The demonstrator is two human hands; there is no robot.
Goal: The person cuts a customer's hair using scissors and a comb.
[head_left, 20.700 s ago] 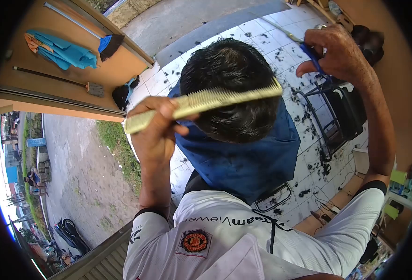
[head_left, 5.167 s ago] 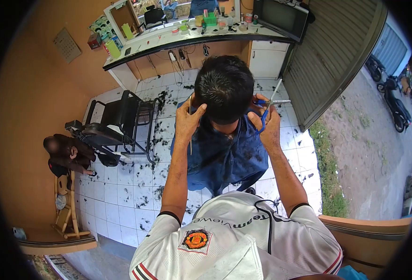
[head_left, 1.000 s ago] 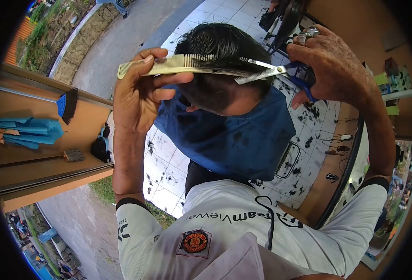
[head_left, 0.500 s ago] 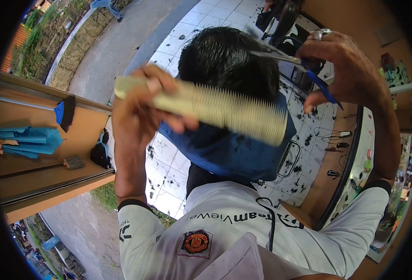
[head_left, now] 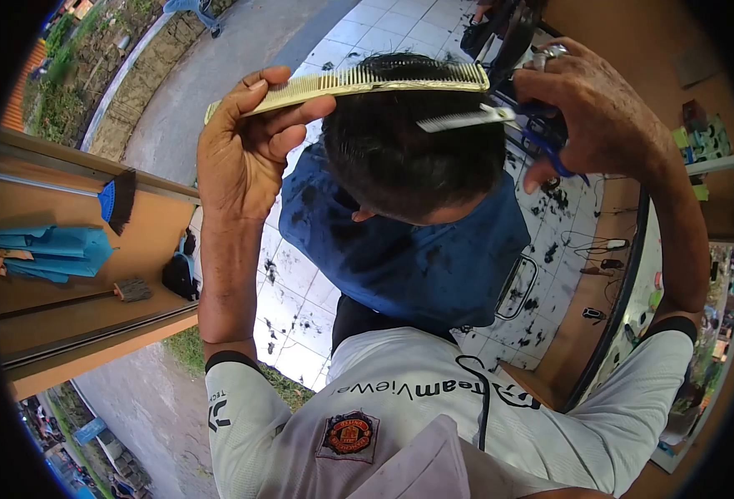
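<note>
Pinched in my left hand [head_left: 246, 141] is a long cream comb [head_left: 359, 81], its teeth pointing up, lying across the top of a seated person's dark hair [head_left: 417, 166]. My right hand [head_left: 592, 108] has its fingers in the blue handles of a pair of scissors [head_left: 467, 119]; the thumb is lowered at the handle. The scissor blades reach left over the hair, below the comb and apart from it. They look like toothed thinning blades. A dark blue cape [head_left: 400, 266] with hair clippings on it covers the person's shoulders.
White floor tiles [head_left: 300, 324] are strewn with cut hair. At the right, a counter [head_left: 633, 308] carries small items, and clippers with cords [head_left: 608, 264] hang beside it. A broom [head_left: 117, 200] and a blue cloth [head_left: 55, 249] hang at the left. A metal chair part [head_left: 517, 287] sticks out near the cape.
My left hand has raised the comb from in front of the head to its top, turning the teeth upward. The scissors have come lower over the hair, and the head shows more fully.
</note>
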